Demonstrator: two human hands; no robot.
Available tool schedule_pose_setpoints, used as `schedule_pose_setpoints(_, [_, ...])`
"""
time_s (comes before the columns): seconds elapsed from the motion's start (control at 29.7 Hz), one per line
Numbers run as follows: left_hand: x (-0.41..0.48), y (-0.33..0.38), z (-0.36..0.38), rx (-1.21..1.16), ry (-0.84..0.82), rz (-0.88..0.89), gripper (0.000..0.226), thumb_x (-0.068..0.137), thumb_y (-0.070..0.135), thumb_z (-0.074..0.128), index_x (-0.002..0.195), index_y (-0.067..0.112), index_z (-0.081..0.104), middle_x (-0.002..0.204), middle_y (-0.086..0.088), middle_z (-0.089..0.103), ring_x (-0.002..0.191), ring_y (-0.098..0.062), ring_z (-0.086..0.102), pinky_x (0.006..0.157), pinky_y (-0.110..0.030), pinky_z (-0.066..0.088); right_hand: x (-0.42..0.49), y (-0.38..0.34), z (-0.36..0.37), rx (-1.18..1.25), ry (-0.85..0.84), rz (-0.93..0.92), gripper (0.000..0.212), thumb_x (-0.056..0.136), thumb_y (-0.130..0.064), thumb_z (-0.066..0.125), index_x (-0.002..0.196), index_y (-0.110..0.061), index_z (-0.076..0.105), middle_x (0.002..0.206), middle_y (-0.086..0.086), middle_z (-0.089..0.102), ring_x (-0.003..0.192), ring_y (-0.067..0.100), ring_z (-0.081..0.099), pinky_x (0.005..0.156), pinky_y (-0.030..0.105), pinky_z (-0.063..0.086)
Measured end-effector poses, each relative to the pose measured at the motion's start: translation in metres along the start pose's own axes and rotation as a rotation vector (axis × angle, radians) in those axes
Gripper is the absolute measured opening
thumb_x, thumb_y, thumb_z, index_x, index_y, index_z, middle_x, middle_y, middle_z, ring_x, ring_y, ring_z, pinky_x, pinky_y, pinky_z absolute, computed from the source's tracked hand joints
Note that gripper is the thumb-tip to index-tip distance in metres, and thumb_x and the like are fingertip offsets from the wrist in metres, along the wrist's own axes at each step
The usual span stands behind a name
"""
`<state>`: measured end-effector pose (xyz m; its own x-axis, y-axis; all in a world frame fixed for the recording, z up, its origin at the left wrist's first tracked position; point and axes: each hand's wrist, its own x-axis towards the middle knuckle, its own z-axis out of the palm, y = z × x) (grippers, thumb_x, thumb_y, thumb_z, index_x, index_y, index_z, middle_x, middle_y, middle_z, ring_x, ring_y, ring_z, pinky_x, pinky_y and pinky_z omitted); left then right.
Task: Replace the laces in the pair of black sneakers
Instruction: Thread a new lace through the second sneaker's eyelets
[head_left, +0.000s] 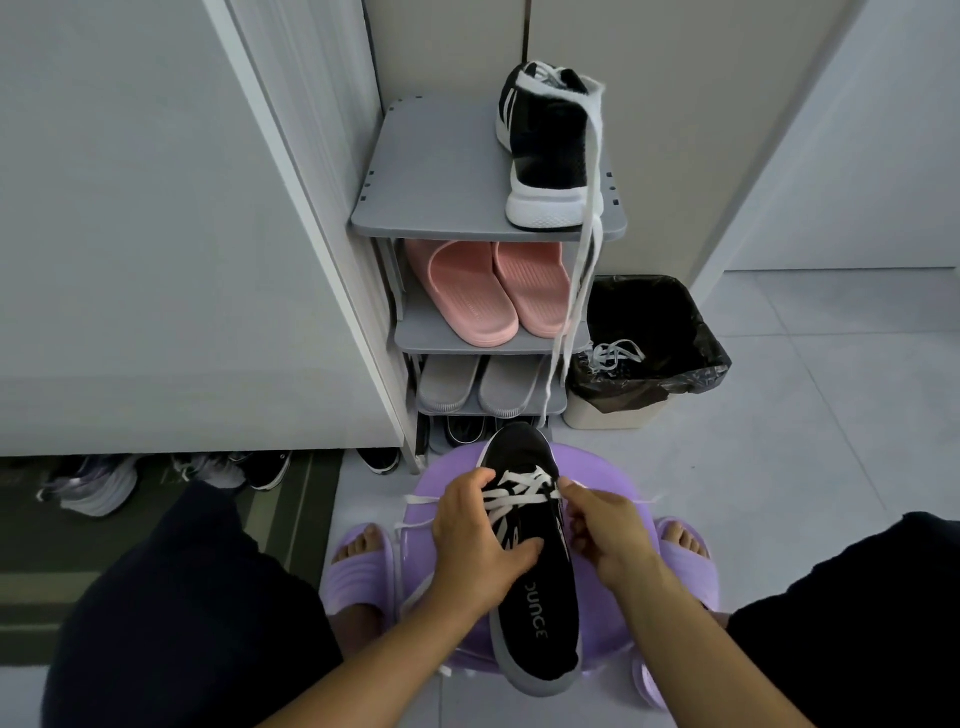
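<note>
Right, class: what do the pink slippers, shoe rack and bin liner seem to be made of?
Pink slippers: probably moulded foam or rubber, matte, with ribbed footbeds. Shoe rack: likely grey plastic, smooth matte, with moulded slots along its edges. Bin liner: thin black plastic film, glossy and crinkled.

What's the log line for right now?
step: lacing | left hand: holds black sneaker | right hand: pinches white lace | second sneaker: on shoe rack

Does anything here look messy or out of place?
Yes. A long white lace trails off the black sneaker on top of the grey plastic rack, dangling loose past the lower shelves. Another white lace lies tangled in the black-lined bin, apparently discarded.
</note>
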<state>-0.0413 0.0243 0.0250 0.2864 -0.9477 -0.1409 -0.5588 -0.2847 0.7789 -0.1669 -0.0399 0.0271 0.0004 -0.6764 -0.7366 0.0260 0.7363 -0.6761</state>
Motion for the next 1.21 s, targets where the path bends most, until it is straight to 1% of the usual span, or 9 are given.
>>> schedule_pose_setpoints(0.1, [-0.002, -0.002, 0.002, 0.024, 0.040, 0.015, 0.083, 0.047, 0.061, 0.047, 0.118, 0.018, 0.043, 0.110, 0.010, 0.037, 0.109, -0.016, 0.040, 0.089, -0.023, 0.024, 0.001, -0.007, -0.003, 0.061, 0.000, 0.006, 0.032, 0.089, -0.010, 0.058, 0.059, -0.011, 0.050, 0.045, 0.000, 0.042, 0.032, 0.006, 0.035, 0.034, 0.016, 0.026])
schedule_pose_setpoints(0.3, [-0.003, -0.009, 0.001, 0.020, 0.051, 0.047, 0.059, 0.050, 0.060, 0.046, 0.093, 0.021, 0.038, 0.092, 0.012, 0.035, 0.091, -0.014, 0.039, 0.084, -0.028, 0.034, 0.032, -0.032, -0.092, 0.340, 0.369, -0.067, 0.030, 0.093, -0.018, 0.052, 0.065, -0.013, 0.045, 0.054, 0.003, 0.043, 0.029, 0.006, 0.035, 0.034, 0.012, 0.027])
schedule_pose_setpoints(0.44, [-0.002, -0.011, 0.002, 0.031, -0.004, -0.004, 0.058, 0.047, 0.071, 0.044, 0.084, 0.027, 0.034, 0.088, 0.015, 0.037, 0.090, -0.013, 0.042, 0.082, -0.025, 0.035, 0.025, -0.018, -0.073, 0.243, 0.026, 0.083, 0.029, 0.092, -0.031, 0.055, 0.069, -0.014, 0.051, 0.046, -0.002, 0.055, 0.032, 0.005, 0.043, 0.033, 0.011, 0.033])
schedule_pose_setpoints(0.61, [-0.001, -0.010, 0.002, 0.063, -0.059, -0.108, 0.074, 0.041, 0.079, 0.040, 0.091, 0.024, 0.038, 0.097, 0.009, 0.044, 0.098, -0.013, 0.045, 0.089, -0.030, 0.039, 0.014, 0.008, -0.014, 0.164, -0.213, 0.158, 0.015, 0.088, -0.017, 0.060, 0.079, -0.006, 0.063, 0.054, 0.001, 0.061, 0.042, 0.007, 0.050, 0.042, 0.016, 0.045])
schedule_pose_setpoints(0.78, [-0.001, -0.011, -0.003, 0.033, -0.140, -0.147, 0.074, 0.041, 0.081, 0.042, 0.091, 0.027, 0.041, 0.098, 0.012, 0.043, 0.099, -0.012, 0.047, 0.092, -0.033, 0.041, 0.021, 0.002, -0.031, 0.257, 0.117, -0.073, 0.027, 0.091, -0.007, 0.056, 0.066, -0.013, 0.048, 0.042, -0.003, 0.046, 0.032, 0.002, 0.040, 0.033, 0.013, 0.035])
schedule_pose_setpoints(0.88, [0.000, -0.009, -0.004, -0.069, -0.167, -0.223, 0.073, 0.042, 0.081, 0.049, 0.090, 0.025, 0.045, 0.096, 0.013, 0.046, 0.096, -0.011, 0.050, 0.090, -0.031, 0.043, 0.028, -0.007, -0.061, 0.477, 0.226, -0.023, 0.029, 0.094, -0.014, 0.055, 0.066, -0.014, 0.045, 0.052, 0.001, 0.043, 0.033, 0.005, 0.039, 0.034, 0.013, 0.036])
schedule_pose_setpoints(1.01, [0.007, -0.008, -0.005, -0.420, -0.176, -0.395, 0.034, 0.085, 0.044, 0.060, 0.087, 0.011, 0.054, 0.085, 0.004, 0.058, 0.084, -0.011, 0.052, 0.073, -0.017, 0.040, 0.022, -0.003, -0.045, 0.170, -0.002, 0.027, 0.026, 0.089, -0.024, 0.061, 0.066, -0.013, 0.055, 0.054, 0.001, 0.052, 0.044, 0.010, 0.044, 0.039, 0.017, 0.041])
schedule_pose_setpoints(1.11, [0.013, -0.009, -0.005, -0.491, -0.179, -0.473, 0.021, 0.092, 0.029, 0.056, 0.090, 0.009, 0.056, 0.081, 0.005, 0.058, 0.076, -0.005, 0.051, 0.064, -0.011, 0.038, 0.013, 0.002, -0.018, 0.099, -0.165, 0.075, 0.017, 0.088, -0.019, 0.061, 0.073, -0.012, 0.061, 0.055, -0.003, 0.059, 0.044, 0.005, 0.049, 0.044, 0.015, 0.043])
schedule_pose_setpoints(1.21, [0.020, -0.012, -0.005, -0.541, -0.200, -0.539, 0.010, 0.090, 0.018, 0.060, 0.087, 0.008, 0.061, 0.078, 0.003, 0.062, 0.073, -0.007, 0.054, 0.065, -0.009, 0.042, 0.014, 0.005, -0.007, 0.190, -0.121, 0.003, 0.020, 0.091, -0.009, 0.056, 0.071, -0.011, 0.055, 0.049, -0.003, 0.051, 0.039, 0.002, 0.043, 0.039, 0.013, 0.038])
